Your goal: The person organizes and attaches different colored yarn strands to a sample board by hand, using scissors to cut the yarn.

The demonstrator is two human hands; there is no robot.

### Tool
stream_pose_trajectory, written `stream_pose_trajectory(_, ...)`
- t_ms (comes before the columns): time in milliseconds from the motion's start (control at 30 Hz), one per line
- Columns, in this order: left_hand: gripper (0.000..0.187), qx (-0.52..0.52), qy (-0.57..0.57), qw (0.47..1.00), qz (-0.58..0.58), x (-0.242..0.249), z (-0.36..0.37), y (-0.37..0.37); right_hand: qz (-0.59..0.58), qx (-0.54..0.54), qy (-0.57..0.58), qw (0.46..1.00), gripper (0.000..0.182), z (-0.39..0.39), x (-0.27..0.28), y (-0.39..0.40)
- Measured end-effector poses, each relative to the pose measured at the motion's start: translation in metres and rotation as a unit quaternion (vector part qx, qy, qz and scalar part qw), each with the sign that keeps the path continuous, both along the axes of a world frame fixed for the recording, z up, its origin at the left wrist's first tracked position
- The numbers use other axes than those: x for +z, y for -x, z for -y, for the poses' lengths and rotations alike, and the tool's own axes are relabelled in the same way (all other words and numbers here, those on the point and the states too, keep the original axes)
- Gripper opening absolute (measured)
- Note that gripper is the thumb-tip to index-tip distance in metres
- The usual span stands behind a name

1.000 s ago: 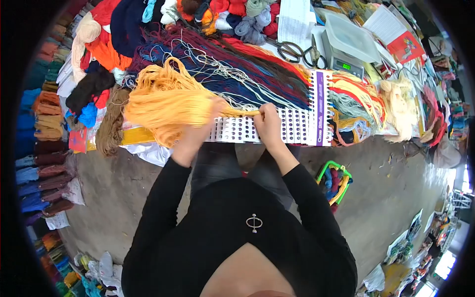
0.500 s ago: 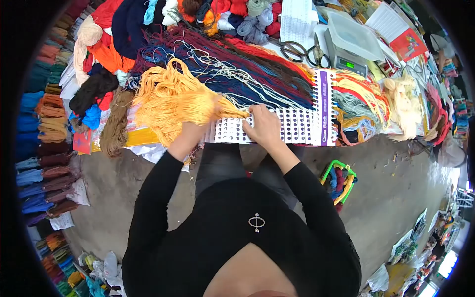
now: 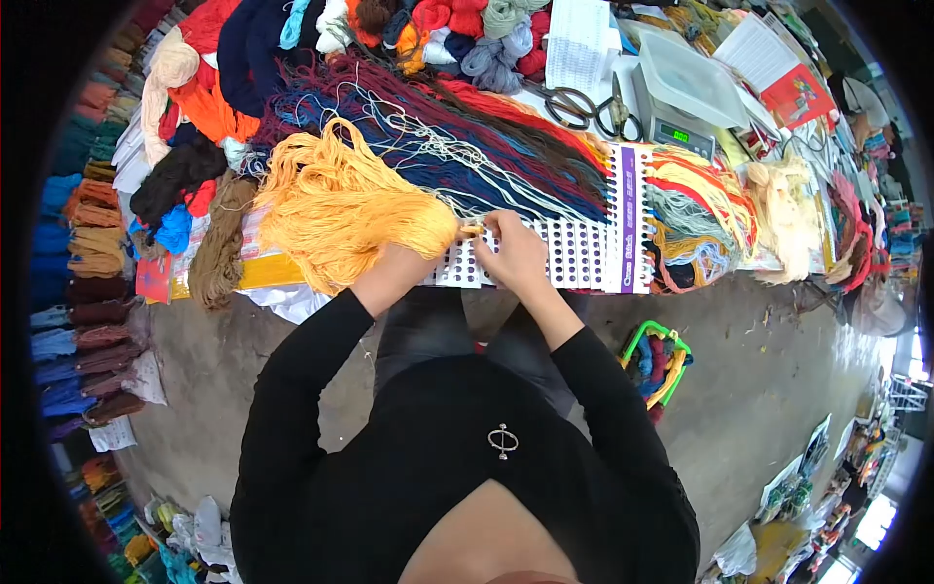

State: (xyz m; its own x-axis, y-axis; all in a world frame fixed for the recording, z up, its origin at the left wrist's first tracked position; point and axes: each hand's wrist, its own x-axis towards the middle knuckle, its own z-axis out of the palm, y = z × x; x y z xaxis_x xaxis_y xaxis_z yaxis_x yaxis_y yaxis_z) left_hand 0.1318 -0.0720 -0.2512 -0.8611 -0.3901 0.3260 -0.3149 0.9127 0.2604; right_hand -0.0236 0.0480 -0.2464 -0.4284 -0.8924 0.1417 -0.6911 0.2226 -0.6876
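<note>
A large bundle of yellow thread (image 3: 341, 209) lies across the left part of the table. My left hand (image 3: 413, 261) is closed at its right end, fingers partly covered by the strands. My right hand (image 3: 514, 248) pinches the narrow yellow end close beside it, over a white card with rows of holes (image 3: 574, 253). A purple strip (image 3: 632, 219) runs down the card's right part. Dark blue, maroon and cream threads (image 3: 467, 146) lie behind my hands, their ends at the card.
Scissors (image 3: 618, 115) and a scale with a clear tray (image 3: 681, 83) are at the back right. Coloured skeins (image 3: 209, 112) pile up at the back left. A green basket (image 3: 660, 365) of yarn is on the floor, and racks of yarn stand at far left.
My left hand has moved right along the yellow bundle, up close to my right hand. The bundle's narrow end between the hands has become much shorter in view.
</note>
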Motion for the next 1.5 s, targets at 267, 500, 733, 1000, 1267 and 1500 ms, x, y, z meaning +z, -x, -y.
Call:
stream_pose_trajectory(267,0.026,0.046,0.060,0.997,-0.006,0.011,0.061,0.000,0.014,-0.002,-0.036,0.999,0.033,-0.003,0.008,-0.001)
stream_pose_trajectory(500,0.022,0.367,-0.033,0.900,0.231,0.143,0.198,-0.021,-0.034,0.015,-0.008,0.999,0.033,-0.003,0.003,-0.002)
stream_pose_trajectory(733,0.056,0.152,-0.359,0.921,0.031,0.104,0.166,-0.035,-0.079,0.034,0.027,0.996,0.029,-0.004,0.007,-0.004)
stream_pose_trajectory(1000,0.059,-0.228,-0.855,0.371,-0.282,0.122,0.033,0.030,0.328,0.027,0.122,0.936,0.018,0.008,0.050,0.005)
stream_pose_trajectory(1267,0.066,-0.260,-0.824,0.404,-0.301,0.141,0.013,0.037,0.535,0.078,0.142,0.829,0.023,0.014,0.101,0.004)
stream_pose_trajectory(1500,0.069,-0.235,-0.816,0.445,-0.285,0.144,0.009,0.033,0.639,0.057,0.164,0.749,0.018,0.014,0.107,-0.001)
